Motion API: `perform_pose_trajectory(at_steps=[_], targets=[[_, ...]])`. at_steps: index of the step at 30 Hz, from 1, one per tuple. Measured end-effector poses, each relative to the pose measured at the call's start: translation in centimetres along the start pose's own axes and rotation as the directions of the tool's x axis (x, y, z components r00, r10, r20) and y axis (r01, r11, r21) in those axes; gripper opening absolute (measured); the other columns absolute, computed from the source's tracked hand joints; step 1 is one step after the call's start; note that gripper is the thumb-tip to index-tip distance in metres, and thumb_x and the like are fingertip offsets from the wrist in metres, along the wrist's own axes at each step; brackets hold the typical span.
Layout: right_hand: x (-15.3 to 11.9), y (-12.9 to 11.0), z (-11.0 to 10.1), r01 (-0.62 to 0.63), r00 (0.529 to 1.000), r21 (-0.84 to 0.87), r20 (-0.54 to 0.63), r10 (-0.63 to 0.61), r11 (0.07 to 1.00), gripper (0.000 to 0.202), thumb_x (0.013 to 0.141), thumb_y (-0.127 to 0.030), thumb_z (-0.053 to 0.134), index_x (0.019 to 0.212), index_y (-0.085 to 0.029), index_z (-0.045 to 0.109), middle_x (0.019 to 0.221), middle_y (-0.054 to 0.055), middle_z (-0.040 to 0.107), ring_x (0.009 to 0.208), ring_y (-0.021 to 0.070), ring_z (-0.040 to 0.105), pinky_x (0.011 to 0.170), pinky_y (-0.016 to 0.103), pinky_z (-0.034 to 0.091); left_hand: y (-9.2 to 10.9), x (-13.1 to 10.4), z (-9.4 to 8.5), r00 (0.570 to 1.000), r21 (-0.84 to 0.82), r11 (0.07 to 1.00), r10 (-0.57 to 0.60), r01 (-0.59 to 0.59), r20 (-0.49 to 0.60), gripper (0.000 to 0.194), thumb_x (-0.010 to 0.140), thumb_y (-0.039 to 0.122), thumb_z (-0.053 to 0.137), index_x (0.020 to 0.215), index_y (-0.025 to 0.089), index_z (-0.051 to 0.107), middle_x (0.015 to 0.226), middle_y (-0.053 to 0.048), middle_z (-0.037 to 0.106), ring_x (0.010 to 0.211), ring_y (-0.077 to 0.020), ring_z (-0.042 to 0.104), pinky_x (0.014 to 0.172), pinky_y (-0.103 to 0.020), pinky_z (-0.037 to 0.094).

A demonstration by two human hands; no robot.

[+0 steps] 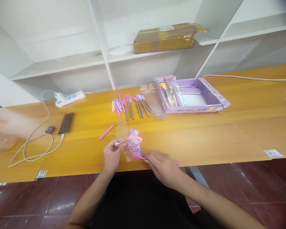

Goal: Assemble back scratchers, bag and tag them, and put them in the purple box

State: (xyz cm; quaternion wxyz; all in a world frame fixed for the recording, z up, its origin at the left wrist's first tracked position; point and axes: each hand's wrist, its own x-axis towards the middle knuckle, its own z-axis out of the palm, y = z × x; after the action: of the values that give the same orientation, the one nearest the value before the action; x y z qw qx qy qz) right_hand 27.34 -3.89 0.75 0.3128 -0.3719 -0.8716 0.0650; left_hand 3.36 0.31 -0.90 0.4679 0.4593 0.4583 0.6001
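Note:
My left hand point(113, 154) pinches a clear plastic bag point(121, 128) near the front edge of the table. Closed around a pink back scratcher point(138, 156), my right hand point(163, 167) holds it with the claw-shaped head pointing left. The pink handle end shows beyond that hand. Small printed purple-pink cards point(134, 140) lie in a loose pile between my hands, next to the bag. Beyond them are several claw-headed back scratchers point(139, 106) with metal rods, beside pastel handle tubes point(117, 105). One pink tube point(106, 132) lies apart, left of the bag.
A purple display box point(193, 109) at the back holds packaged back scratchers point(169, 92). Clear bags point(153, 98) lie beside it. On the left are a phone point(66, 123), a mouse point(50, 129), a power strip point(70, 99) and a cable. A taped carton point(166, 38) rests on the shelf.

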Motion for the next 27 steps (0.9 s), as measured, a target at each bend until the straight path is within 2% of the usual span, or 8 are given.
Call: perform_pose_trajectory(at_steps=[2, 4, 6, 8, 12, 18, 22, 27], targets=[[0.0, 0.0, 0.2, 0.013, 1.0, 0.015, -0.001, -0.013, 1.0, 0.024, 0.116, -0.023, 0.04, 0.105, -0.02, 0.062, 0.078, 0.002, 0.067, 0.064, 0.016, 0.059, 0.062, 0.03, 0.041, 0.1, 0.0, 0.1, 1.0, -0.037, 0.999, -0.015, 0.014, -0.027, 0.03, 0.077, 0.037, 0.093, 0.078, 0.018, 0.07, 0.081, -0.002, 0.076, 0.07, -0.0128, 0.068, 0.071, -0.026, 0.058], [0.1, 0.0, 0.4, 0.011, 1.0, 0.018, 0.005, -0.011, 1.0, 0.024, 0.116, -0.023, 0.04, 0.107, -0.02, 0.061, 0.078, 0.001, 0.069, 0.063, 0.016, 0.061, 0.063, 0.03, 0.041, 0.3, 0.1, 0.4, 0.999, -0.09, 0.995, -0.034, 0.03, -0.036, 0.041, 0.073, 0.039, 0.096, 0.069, 0.018, 0.061, 0.072, 0.002, 0.069, 0.054, -0.0067, 0.054, 0.055, -0.021, 0.048], [0.2, 0.0, 0.5, -0.006, 1.0, 0.004, 0.008, 0.006, 1.0, 0.025, 0.116, -0.025, 0.039, 0.106, -0.02, 0.061, 0.078, 0.002, 0.071, 0.063, 0.0162, 0.062, 0.063, 0.03, 0.04, 0.5, 0.1, 0.7, 0.998, -0.13, 0.99, -0.053, 0.047, -0.042, 0.051, 0.07, 0.041, 0.098, 0.064, 0.018, 0.053, 0.064, 0.006, 0.06, 0.048, -0.004, 0.046, 0.048, -0.019, 0.04], [0.2, 0.0, 0.6, -0.017, 1.0, -0.013, 0.0, 0.017, 1.0, 0.027, 0.117, -0.027, 0.038, 0.105, -0.02, 0.061, 0.077, 0.002, 0.071, 0.062, 0.0162, 0.062, 0.063, 0.03, 0.04, 0.7, 0.1, 1.0, 0.995, -0.14, 0.987, -0.085, 0.078, -0.045, 0.054, 0.067, 0.044, 0.099, 0.064, 0.018, 0.052, 0.061, 0.006, 0.058, 0.047, -0.0044, 0.047, 0.046, -0.018, 0.04], [0.3, 0.1, 0.8, -0.024, 0.999, -0.017, -0.021, 0.024, 1.0, 0.031, 0.118, -0.029, 0.035, 0.105, -0.02, 0.061, 0.076, 0.002, 0.072, 0.06, 0.016, 0.063, 0.061, 0.03, 0.039, 0.8, -0.1, 1.2, 0.989, -0.135, 0.98, -0.148, 0.144, -0.024, 0.052, 0.068, 0.05, 0.097, 0.066, 0.017, 0.058, 0.065, 0.002, 0.064, 0.049, -0.0068, 0.053, 0.045, -0.019, 0.04], [0.0, 0.5, 1.0, -0.047, 0.998, -0.02, -0.031, 0.047, 0.999, 0.028, 0.117, -0.027, 0.036, 0.106, -0.02, 0.061, 0.077, 0.002, 0.072, 0.06, 0.0173, 0.065, 0.061, 0.03, 0.042, 0.3, -0.3, 0.5, 0.972, -0.103, 0.969, -0.214, 0.224, 0.098, 0.041, 0.077, 0.049, 0.094, 0.079, 0.015, 0.071, 0.06, 0.001, 0.065, 0.051, -0.0096, 0.058, 0.05, -0.021, 0.046], [-0.1, 0.8, 0.9, -0.064, 0.998, 0.012, -0.021, 0.065, 0.998, 0.018, 0.115, -0.023, 0.042, 0.115, -0.019, 0.06, 0.086, 0.004, 0.075, 0.068, 0.0189, 0.07, 0.064, 0.031, 0.048, 0.2, -0.3, 0.4, 0.959, -0.096, 0.964, -0.232, 0.249, 0.164, 0.043, 0.077, 0.051, 0.093, 0.075, 0.015, 0.071, 0.062, -0.001, 0.069, 0.052, -0.0109, 0.06, 0.051, -0.022, 0.047], [0.0, 0.6, 0.4, -0.094, 0.992, 0.061, -0.078, 0.098, 0.994, 0.015, 0.115, -0.023, 0.043, 0.115, -0.02, 0.057, 0.096, 0.006, 0.071, 0.071, 0.0176, 0.067, 0.063, 0.029, 0.051, 0.9, -0.1, 0.8, 0.965, -0.127, 0.961, -0.228, 0.245, 0.133, 0.044, 0.074, 0.052, 0.095, 0.073, 0.015, 0.072, 0.063, -0.002, 0.069, 0.053, -0.0111, 0.061, 0.05, -0.022, 0.047]])
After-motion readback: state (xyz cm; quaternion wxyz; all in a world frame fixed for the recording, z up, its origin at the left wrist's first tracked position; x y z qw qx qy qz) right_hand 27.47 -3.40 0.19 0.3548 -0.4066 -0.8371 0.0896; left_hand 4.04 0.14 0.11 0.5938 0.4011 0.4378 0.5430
